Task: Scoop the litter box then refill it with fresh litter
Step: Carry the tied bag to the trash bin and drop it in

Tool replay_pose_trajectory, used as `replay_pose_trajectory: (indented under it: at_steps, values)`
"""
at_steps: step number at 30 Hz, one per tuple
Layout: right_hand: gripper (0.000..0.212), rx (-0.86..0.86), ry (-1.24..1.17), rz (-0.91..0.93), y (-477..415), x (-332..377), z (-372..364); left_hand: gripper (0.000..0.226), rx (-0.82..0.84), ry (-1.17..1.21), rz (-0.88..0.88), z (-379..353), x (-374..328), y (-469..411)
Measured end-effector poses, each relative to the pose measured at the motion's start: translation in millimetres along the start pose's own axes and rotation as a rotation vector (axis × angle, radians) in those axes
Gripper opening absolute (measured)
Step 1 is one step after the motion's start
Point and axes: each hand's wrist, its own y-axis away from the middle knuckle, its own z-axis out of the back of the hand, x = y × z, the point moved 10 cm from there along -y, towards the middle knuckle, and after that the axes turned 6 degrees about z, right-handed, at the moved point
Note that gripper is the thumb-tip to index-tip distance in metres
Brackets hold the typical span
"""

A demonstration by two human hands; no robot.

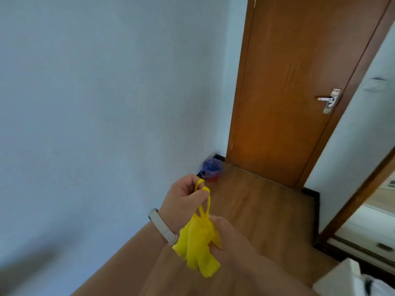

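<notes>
A small yellow plastic bag [197,244] hangs crumpled in front of me, above the wooden floor. My left hand [183,195], with a pale band on its wrist, pinches the bag's handles from above. My right hand [228,233] is blurred and sits against the right side of the bag's body, its fingers curled round the plastic. No litter box or scoop is recognisable in the head view.
A small red bin with a purple liner [210,169] stands in the corner by the white wall. A brown door [288,92] beyond it is closed. A framed mirror [363,210] leans at the right, and a white object [346,278] lies at bottom right.
</notes>
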Motion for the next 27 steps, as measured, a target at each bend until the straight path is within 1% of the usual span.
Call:
replay_pose_trajectory:
  at_steps: [3, 7, 9, 12, 16, 20, 27]
  values:
    - [0.075, -0.042, 0.035, -0.046, -46, -21, 20, 0.012, 0.093, 0.055, 0.023, -3, 3, -55]
    - [0.069, -0.161, 0.040, -0.096, -96, -53, 48, 0.013, 0.175, 0.104, 0.045, -13, 10, -120]
    - [0.068, -0.223, 0.019, -0.148, -113, -74, 64, 0.011, 0.211, 0.094, 0.053, -22, 16, -148]
    - [0.067, -0.255, 0.052, -0.150, -139, -101, 83, 0.010, 0.259, 0.051, 0.055, -39, 24, -191]
    - [0.063, -0.291, 0.064, -0.147, -170, -155, 101, 0.015, 0.255, 0.008, 0.064, -60, 45, -254]
    - [0.062, -0.236, 0.034, -0.089, -209, -210, 118, 0.008, 0.230, -0.031, 0.105, -85, 69, -326]
    - [0.063, -0.217, -0.005, -0.001, -275, -300, 195, 0.010, 0.187, -0.046, 0.154, -143, 79, -457]
